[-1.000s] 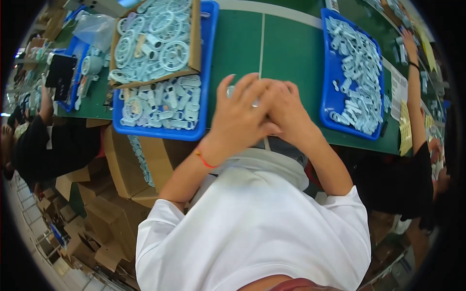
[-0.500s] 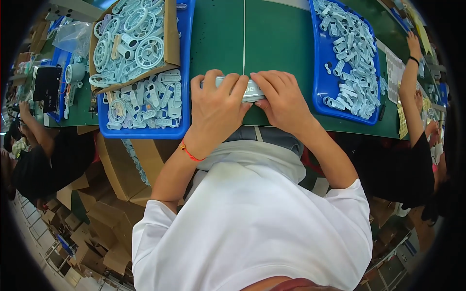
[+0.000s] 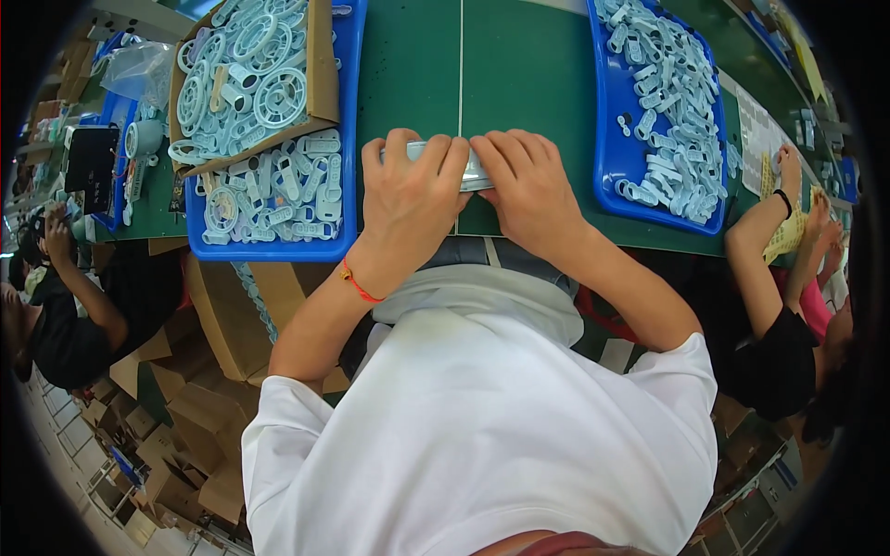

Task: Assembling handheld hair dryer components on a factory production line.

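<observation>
Between my two hands is a pale grey-blue plastic piece (image 3: 475, 174), held just over the near edge of the green table. Only its middle and a bit of its upper left show; my fingers cover the rest, so its full shape is hidden. My left hand (image 3: 408, 199), with a red string bracelet at the wrist, is closed over the piece's left part. My right hand (image 3: 533, 195) grips its right end, fingers bent over the top. The two hands nearly meet at the fingertips.
At left, a blue tray (image 3: 349, 199) holds pale plastic parts, with a cardboard box (image 3: 322, 69) of rings and similar parts on it. Another blue tray (image 3: 607, 190) of small parts lies at right. Co-workers sit on both sides; cardboard boxes (image 3: 209, 422) stand below left.
My right hand has shifted slightly left and its fingers now cover more of the piece. The co-worker's raised arm at right has come down toward the table.
</observation>
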`<state>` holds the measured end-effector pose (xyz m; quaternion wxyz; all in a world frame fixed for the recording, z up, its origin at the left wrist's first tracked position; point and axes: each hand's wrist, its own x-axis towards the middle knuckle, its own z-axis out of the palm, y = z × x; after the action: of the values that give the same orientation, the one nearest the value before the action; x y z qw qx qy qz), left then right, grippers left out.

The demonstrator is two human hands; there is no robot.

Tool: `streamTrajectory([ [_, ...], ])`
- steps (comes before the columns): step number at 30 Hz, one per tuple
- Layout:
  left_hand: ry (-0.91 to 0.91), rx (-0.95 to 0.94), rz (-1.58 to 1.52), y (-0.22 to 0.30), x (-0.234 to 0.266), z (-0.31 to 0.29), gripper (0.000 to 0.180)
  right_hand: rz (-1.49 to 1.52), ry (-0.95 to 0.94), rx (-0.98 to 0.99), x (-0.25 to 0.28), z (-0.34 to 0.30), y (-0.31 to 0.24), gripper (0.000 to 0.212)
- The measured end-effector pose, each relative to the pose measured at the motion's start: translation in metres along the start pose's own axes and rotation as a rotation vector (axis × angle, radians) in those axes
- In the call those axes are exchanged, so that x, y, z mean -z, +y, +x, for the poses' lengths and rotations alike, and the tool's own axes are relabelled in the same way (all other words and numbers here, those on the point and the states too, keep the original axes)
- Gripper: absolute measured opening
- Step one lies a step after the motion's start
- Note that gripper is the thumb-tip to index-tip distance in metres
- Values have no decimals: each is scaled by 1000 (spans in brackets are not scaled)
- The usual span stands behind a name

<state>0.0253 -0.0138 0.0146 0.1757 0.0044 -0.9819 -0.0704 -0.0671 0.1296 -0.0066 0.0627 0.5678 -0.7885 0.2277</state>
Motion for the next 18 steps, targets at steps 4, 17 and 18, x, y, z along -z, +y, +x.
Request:
streamTrajectory([
  [4, -19, 19, 46, 2, 1, 3, 46, 173, -17, 3, 2, 6, 6, 59],
  [17, -66, 70, -29, 2, 6, 1, 48, 320, -59, -41, 9, 4, 12, 57],
  [18, -21, 67, -71, 2, 4, 1, 48, 380, -49, -80, 6, 0, 15, 58],
])
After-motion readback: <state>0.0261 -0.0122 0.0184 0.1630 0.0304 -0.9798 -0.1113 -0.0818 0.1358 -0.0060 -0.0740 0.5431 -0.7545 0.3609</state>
